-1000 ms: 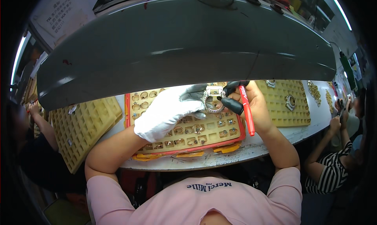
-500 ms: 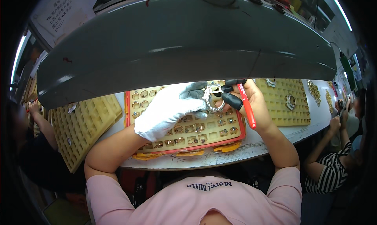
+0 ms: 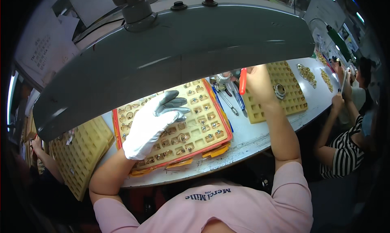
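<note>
A white bench (image 3: 260, 137) runs under a big grey lamp hood (image 3: 174, 58) that hides its far half. On the bench, in front of the person, lies a yellow grid tray (image 3: 203, 131) in a red frame, its cells holding small gold rings. The left hand (image 3: 152, 125), in a white glove with grey fingertips, rests flat on the middle of this tray, fingers spread and loose, gripping nothing that can be seen.

The right hand (image 3: 256, 80) is bare and raised at the lamp's edge, just right of the tray. It is closed around red-handled pliers (image 3: 243, 81), the handle standing nearly upright. The plier tips reach toward a small silvery part (image 3: 222, 77) at the hood's rim; whether they pinch it cannot be told. Below this, a few thin tools (image 3: 231, 101) lie on the bench between the two trays.

A second yellow tray (image 3: 290, 101) sits to the right, partly behind the right wrist, with one metal ring (image 3: 279, 90) in a cell. Another yellow tray (image 3: 79, 151) lies at far left. Gold pieces (image 3: 306, 73) lie farther right, near a co-worker in a striped top (image 3: 347, 151).
</note>
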`<state>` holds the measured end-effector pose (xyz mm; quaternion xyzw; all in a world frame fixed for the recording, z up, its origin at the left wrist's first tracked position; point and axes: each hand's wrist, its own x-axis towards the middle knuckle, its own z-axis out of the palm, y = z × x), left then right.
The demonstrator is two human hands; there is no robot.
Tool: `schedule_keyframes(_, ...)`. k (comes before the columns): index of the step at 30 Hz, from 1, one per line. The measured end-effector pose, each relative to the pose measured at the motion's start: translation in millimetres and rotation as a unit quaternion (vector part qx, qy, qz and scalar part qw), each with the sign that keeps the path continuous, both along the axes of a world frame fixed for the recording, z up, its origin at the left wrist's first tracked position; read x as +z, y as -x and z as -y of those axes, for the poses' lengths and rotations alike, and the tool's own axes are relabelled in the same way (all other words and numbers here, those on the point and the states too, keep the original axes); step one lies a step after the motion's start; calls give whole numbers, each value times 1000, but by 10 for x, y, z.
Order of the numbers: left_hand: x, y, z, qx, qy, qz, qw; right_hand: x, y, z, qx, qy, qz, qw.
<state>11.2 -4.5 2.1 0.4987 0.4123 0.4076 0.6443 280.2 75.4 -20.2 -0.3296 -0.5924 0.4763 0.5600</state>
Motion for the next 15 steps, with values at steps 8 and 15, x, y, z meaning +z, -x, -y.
schedule_keyframes(8, -134, -46, 135, 14, -253, -129, 959, -139, -1357, -456, -437, -46, 464, 769)
schedule_keyframes(15, 149, 235, 346, -72, -407, -431, 802, -361, -1553, -723, -404, 44, 591, 697)
